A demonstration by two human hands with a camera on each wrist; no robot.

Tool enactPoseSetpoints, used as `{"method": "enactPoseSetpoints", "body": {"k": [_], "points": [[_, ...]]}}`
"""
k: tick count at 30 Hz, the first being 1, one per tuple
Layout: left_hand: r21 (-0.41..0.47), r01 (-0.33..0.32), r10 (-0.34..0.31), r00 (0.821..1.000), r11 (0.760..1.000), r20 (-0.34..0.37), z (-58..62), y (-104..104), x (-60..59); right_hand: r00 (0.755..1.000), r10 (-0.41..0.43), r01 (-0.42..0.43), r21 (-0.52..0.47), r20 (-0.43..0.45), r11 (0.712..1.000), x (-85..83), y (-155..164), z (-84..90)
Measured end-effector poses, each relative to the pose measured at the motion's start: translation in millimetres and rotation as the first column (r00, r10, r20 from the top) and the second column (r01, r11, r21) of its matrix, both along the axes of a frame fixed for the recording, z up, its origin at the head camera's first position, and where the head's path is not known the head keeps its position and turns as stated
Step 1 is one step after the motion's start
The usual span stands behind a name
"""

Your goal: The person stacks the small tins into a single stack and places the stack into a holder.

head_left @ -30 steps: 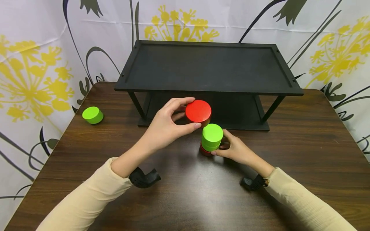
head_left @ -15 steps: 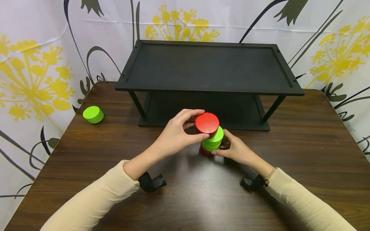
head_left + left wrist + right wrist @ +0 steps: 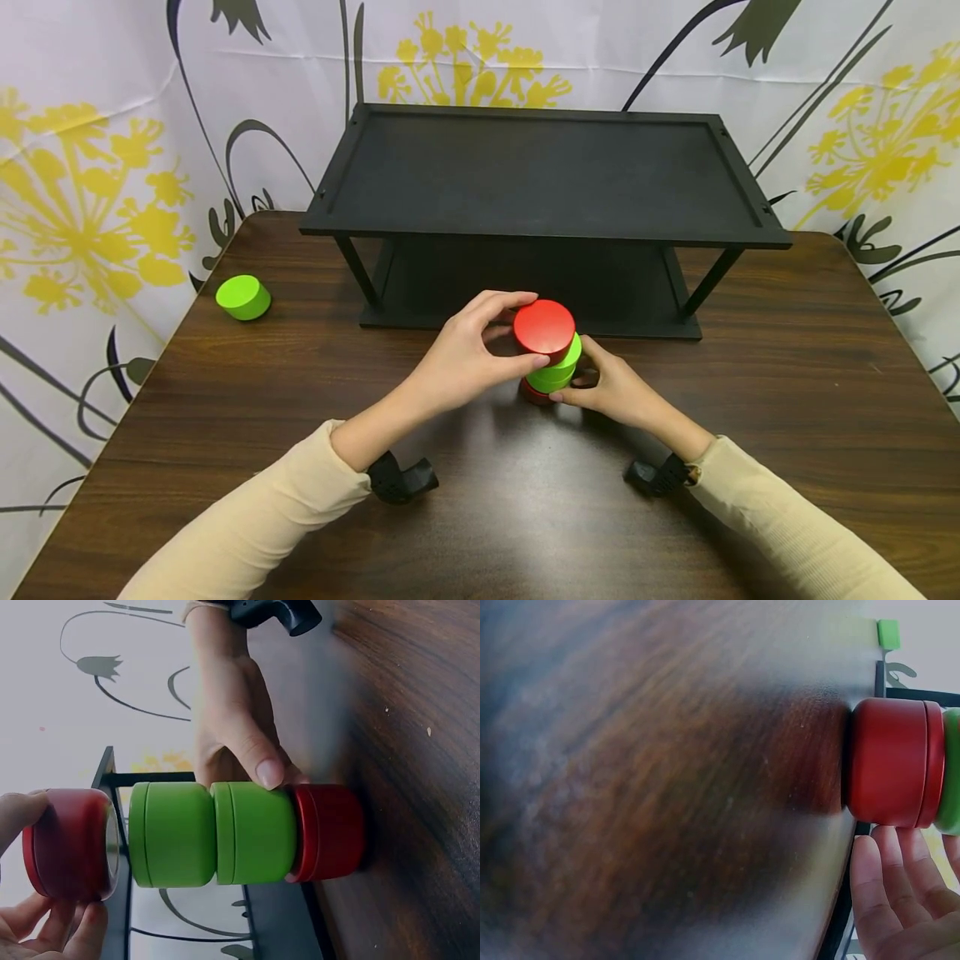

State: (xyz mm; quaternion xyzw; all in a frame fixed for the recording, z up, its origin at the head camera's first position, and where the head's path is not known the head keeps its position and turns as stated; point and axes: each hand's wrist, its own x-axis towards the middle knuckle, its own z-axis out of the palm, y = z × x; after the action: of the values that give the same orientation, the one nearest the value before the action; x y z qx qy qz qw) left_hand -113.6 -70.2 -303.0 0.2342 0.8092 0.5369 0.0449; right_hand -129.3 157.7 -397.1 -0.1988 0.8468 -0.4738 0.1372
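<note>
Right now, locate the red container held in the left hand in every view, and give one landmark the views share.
Head: the red container sits centre frame, atop the stack, gripped by the left hand.
Left wrist: red container at the left edge, a small gap from the top green container.
Right wrist: not in view.
Shared landmark: the bottom red container on the table.

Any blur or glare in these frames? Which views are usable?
Head: sharp, even light, soft sheen on the table. Left wrist: stack crisp, held red can slightly soft. Right wrist: tabletop smeared and hazy, bottom red can fairly clear.
</note>
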Motion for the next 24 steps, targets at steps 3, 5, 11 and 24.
{"method": "enactPoseSetpoints", "body": {"k": [3,5,11,24], "points": [[0.005,0.005,-0.005,1.0,1.0,0.002,-1.5,2.1,-0.2,1.0,0.004,-0.004,-0.008,0.002,1.0,-0.2,0.4,-0.6],[0.008,0.008,-0.008,1.0,1.0,0.0,-2.6,3.6,-0.7,1.0,0.004,-0.004,-0.012,0.007,1.0,0.2,0.4,-0.3],[0.011,0.016,-0.016,1.0,1.0,-0.002,-4.9,7.5,-2.3,1.0,0.01,-0.01,-0.018,-0.002,1.0,1.1,0.0,0.1],[-0.012,0.017,-0.017,1.0,1.0,0.0,-8.1,12.0,-5.1,1.0,0.009,-0.009,-0.001,-0.01,1.0,-0.1,0.0,-0.2]]}}
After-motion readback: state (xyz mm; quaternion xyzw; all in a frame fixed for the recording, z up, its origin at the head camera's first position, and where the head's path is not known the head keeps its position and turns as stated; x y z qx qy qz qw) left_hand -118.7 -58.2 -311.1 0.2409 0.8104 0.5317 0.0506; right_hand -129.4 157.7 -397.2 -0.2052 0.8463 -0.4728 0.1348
